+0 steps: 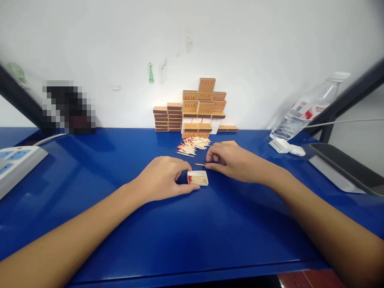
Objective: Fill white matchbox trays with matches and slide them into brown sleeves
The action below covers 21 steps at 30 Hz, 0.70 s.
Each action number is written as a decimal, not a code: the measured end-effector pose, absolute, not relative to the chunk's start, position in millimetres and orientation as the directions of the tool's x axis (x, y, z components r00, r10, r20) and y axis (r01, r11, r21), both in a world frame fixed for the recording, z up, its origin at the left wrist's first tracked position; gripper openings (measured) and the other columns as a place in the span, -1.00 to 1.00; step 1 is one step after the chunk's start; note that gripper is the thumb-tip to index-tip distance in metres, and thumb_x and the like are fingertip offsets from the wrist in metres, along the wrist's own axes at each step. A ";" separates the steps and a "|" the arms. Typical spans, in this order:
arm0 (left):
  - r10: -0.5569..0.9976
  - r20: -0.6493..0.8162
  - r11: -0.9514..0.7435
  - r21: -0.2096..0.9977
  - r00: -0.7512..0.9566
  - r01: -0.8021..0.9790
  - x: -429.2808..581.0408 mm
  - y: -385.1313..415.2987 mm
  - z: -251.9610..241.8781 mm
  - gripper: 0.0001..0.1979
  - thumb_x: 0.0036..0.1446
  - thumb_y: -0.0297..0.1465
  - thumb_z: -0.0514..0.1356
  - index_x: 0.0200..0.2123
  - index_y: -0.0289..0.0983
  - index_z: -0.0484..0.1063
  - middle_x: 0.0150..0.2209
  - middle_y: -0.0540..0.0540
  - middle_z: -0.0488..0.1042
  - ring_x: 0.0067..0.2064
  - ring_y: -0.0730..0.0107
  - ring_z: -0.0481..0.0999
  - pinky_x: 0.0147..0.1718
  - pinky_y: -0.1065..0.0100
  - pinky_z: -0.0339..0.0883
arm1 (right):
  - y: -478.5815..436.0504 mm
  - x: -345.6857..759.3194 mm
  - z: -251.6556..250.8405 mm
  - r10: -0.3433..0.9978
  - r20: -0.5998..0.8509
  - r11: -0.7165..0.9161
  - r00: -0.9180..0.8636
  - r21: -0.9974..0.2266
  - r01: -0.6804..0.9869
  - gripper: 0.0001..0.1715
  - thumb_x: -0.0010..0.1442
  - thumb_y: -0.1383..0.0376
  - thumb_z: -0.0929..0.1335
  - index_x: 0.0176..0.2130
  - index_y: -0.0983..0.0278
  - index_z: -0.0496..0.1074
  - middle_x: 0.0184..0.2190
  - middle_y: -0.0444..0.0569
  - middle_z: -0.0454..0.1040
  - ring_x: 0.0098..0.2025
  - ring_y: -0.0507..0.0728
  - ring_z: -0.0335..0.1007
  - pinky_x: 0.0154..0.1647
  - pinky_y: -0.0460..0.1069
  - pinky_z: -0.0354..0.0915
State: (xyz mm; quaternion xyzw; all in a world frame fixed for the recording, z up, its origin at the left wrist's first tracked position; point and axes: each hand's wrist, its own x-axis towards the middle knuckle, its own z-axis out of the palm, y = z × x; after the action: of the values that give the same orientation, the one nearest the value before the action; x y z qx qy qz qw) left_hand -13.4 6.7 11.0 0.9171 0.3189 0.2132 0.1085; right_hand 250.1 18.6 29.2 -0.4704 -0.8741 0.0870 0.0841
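Observation:
A small white matchbox tray (198, 178) lies on the blue table (192, 236) with several red-tipped matches inside. My left hand (163, 178) is curled around the tray's left side, thumb and fingers gripping it. Just behind the tray, my right hand (232, 160) pinches a single match (199, 164) by its end, red tip pointing left. A loose pile of matches (193, 145) lies farther back, in front of stacked brown matchboxes (198, 110) against the white wall.
A white power strip (15, 164) sits at the left edge. On the right stand a tilted water bottle (306, 110), a small white device (286, 147) and a dark phone on a stand (345, 166). A blurred dark object (68, 107) is at back left.

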 end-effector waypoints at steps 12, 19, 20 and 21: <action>0.641 0.314 -0.766 0.322 0.700 0.556 -14.0 6.9 11.1 -0.67 0.21 -0.09 0.36 -0.19 -0.25 0.62 -0.52 0.06 0.43 -0.50 0.46 0.35 -0.47 0.37 0.07 | 17.8 247.3 26.0 0.835 0.109 0.548 -0.540 -0.264 0.794 -0.81 0.44 0.27 0.26 -0.23 0.25 0.40 -0.23 0.01 0.50 -0.27 0.13 0.36 -0.18 0.03 0.21; 0.653 0.299 -0.755 0.333 0.696 0.565 -14.4 8.2 11.9 -0.68 0.20 -0.09 0.36 -0.19 -0.24 0.63 -0.52 0.08 0.42 -0.51 0.47 0.34 -0.48 0.36 0.05 | 14.4 236.9 17.4 0.812 0.105 0.574 -0.573 -0.320 0.754 -0.80 0.45 0.24 0.28 -0.23 0.25 0.38 -0.21 0.02 0.46 -0.23 0.13 0.36 -0.21 0.01 0.21; 0.655 0.299 -0.753 0.332 0.694 0.568 -14.7 8.7 12.0 -0.67 0.20 -0.08 0.36 -0.20 -0.24 0.62 -0.52 0.07 0.41 -0.50 0.46 0.34 -0.48 0.35 0.05 | 15.1 237.6 16.5 0.811 0.095 0.573 -0.577 -0.326 0.752 -0.80 0.46 0.24 0.27 -0.23 0.26 0.38 -0.21 0.02 0.46 -0.22 0.13 0.36 -0.21 0.01 0.22; 0.658 0.300 -0.751 0.331 0.691 0.571 -15.0 9.1 12.1 -0.66 0.21 -0.07 0.35 -0.20 -0.24 0.62 -0.52 0.07 0.41 -0.50 0.46 0.34 -0.48 0.35 0.04 | 15.8 238.4 15.9 0.809 0.085 0.575 -0.582 -0.325 0.751 -0.78 0.47 0.24 0.25 -0.23 0.26 0.37 -0.20 0.03 0.46 -0.22 0.14 0.37 -0.20 0.02 0.23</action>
State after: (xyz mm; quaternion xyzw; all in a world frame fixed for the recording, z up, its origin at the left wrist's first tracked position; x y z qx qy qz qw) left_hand -15.0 9.1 12.1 0.9134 0.3365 0.2033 0.1060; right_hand 238.4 15.8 15.9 -0.4431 -0.8801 0.1281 0.1125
